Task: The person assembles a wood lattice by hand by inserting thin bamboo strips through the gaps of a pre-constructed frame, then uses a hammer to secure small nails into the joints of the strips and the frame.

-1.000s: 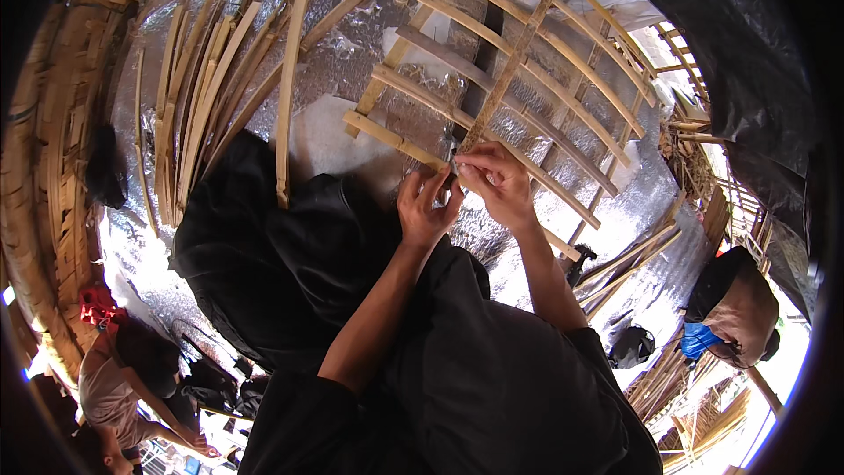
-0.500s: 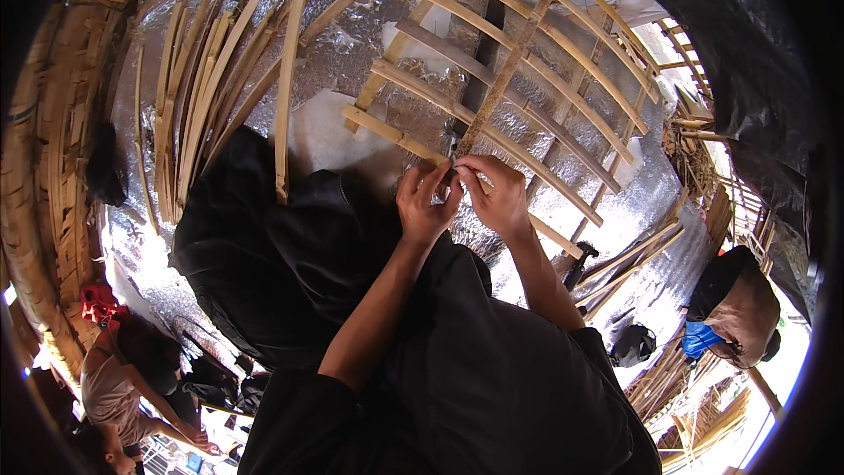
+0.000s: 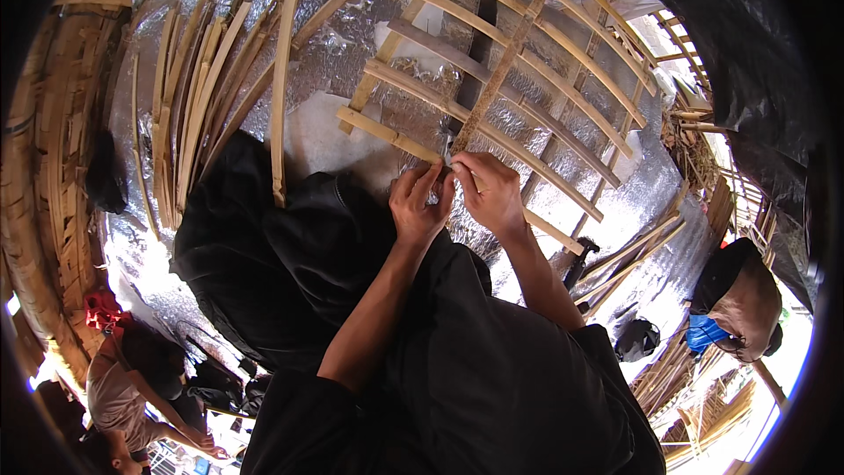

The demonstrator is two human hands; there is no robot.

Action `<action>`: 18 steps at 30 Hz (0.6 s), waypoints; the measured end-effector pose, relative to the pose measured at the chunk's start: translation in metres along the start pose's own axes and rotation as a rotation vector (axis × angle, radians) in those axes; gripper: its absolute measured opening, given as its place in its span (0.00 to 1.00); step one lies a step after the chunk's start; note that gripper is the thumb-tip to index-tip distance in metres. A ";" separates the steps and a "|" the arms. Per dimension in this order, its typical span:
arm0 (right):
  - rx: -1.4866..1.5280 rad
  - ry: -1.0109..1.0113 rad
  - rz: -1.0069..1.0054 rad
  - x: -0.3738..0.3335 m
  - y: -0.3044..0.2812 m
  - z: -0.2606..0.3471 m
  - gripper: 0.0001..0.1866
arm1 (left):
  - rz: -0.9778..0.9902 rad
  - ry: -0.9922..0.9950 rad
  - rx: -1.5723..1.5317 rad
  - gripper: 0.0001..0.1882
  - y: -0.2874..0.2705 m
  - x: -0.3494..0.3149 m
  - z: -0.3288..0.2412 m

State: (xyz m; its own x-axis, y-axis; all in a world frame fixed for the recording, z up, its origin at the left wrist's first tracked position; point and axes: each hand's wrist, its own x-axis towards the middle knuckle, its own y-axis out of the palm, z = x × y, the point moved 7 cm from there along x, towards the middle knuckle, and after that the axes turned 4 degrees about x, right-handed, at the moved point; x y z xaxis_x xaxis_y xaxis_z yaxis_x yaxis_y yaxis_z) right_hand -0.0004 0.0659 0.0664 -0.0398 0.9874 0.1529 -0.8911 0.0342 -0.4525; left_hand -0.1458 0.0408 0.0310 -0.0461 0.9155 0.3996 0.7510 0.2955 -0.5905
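Observation:
A lattice of crossed bamboo slats (image 3: 492, 129) lies in front of me, its nearest crosswise slat (image 3: 387, 132) running under my fingertips. My left hand (image 3: 420, 202) is closed at that slat, thumb and forefinger pinched together. Close against it, my right hand (image 3: 489, 193) pinches at the same crossing, where a lengthwise slat (image 3: 505, 66) meets the near one. Whatever small thing is between the fingertips is too small and hidden to name. A dark hammer-like tool (image 3: 582, 261) rests by the slat's right end, partly behind my right forearm.
Shiny silver sheeting (image 3: 334, 62) spreads under the lattice. Loose bamboo strips (image 3: 198, 97) lie to the left, with one long strip (image 3: 281, 79) beside my knee. More strips (image 3: 637, 255) are at the right. One person (image 3: 132, 378) is at lower left, another (image 3: 743, 308) at right.
The view has shifted slightly, so the lattice appears a little further left. Both hands stay pinched at the same crossing, with the right fingers bent somewhat differently.

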 end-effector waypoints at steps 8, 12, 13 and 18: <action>-0.002 0.016 -0.029 -0.003 0.002 -0.002 0.06 | 0.034 -0.073 -0.074 0.18 -0.001 0.002 0.002; -0.017 -0.023 -0.124 -0.008 -0.001 -0.004 0.08 | 0.021 -0.037 -0.053 0.17 0.004 0.002 -0.004; -0.003 -0.045 -0.147 -0.009 0.000 -0.003 0.08 | 0.013 -0.017 -0.033 0.17 0.003 0.004 -0.005; 0.040 -0.018 -0.188 -0.018 0.001 -0.010 0.09 | 0.048 0.033 -0.004 0.17 0.006 0.000 -0.002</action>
State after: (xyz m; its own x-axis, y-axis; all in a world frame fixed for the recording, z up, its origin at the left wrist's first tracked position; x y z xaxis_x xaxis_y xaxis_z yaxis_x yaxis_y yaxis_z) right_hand 0.0040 0.0500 0.0540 0.1217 0.9612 0.2476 -0.9007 0.2118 -0.3793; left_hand -0.1397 0.0421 0.0288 0.0115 0.9190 0.3941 0.7544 0.2507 -0.6066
